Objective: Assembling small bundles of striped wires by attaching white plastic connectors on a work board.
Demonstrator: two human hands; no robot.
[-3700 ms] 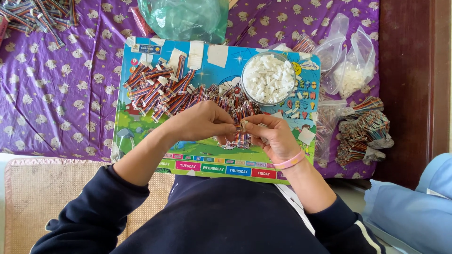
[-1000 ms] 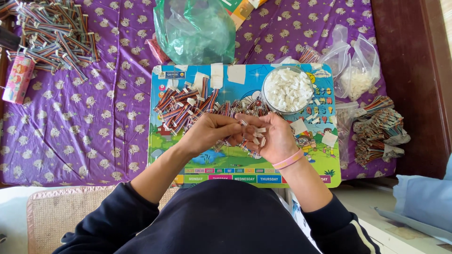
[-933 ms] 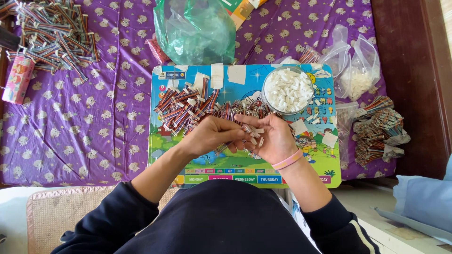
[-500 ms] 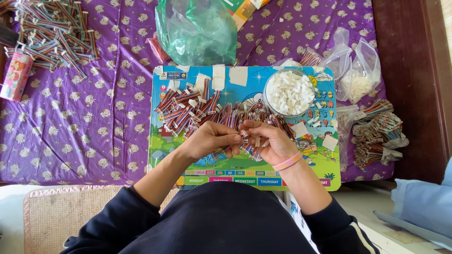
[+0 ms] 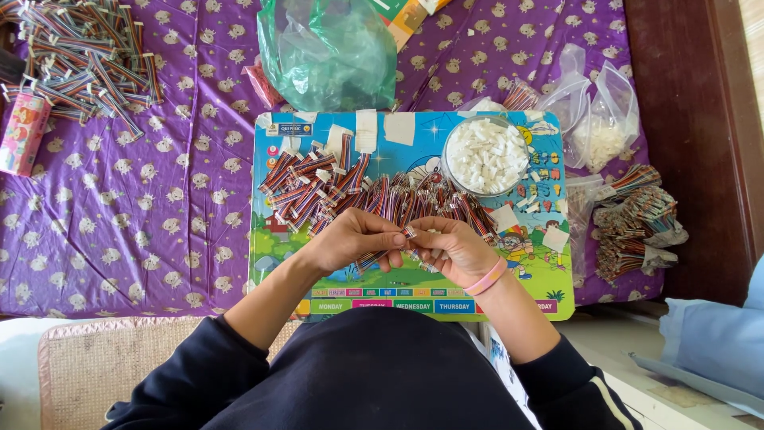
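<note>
I am pinching one striped ribbon cable [image 5: 380, 256] between my left hand [image 5: 350, 241] and right hand [image 5: 454, 251], over the glossy board [image 5: 414, 159]. One round bowl [image 5: 485, 155] is holding white connectors; two clear bags [image 5: 597, 119] are lying beside it.

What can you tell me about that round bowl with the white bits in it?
The bowl is round and looks like clear plastic. It sits upright at the far right of the colourful board, heaped with small white pieces. Neither hand touches it; multicoloured wire bundles lie just beside it on the left.
</note>
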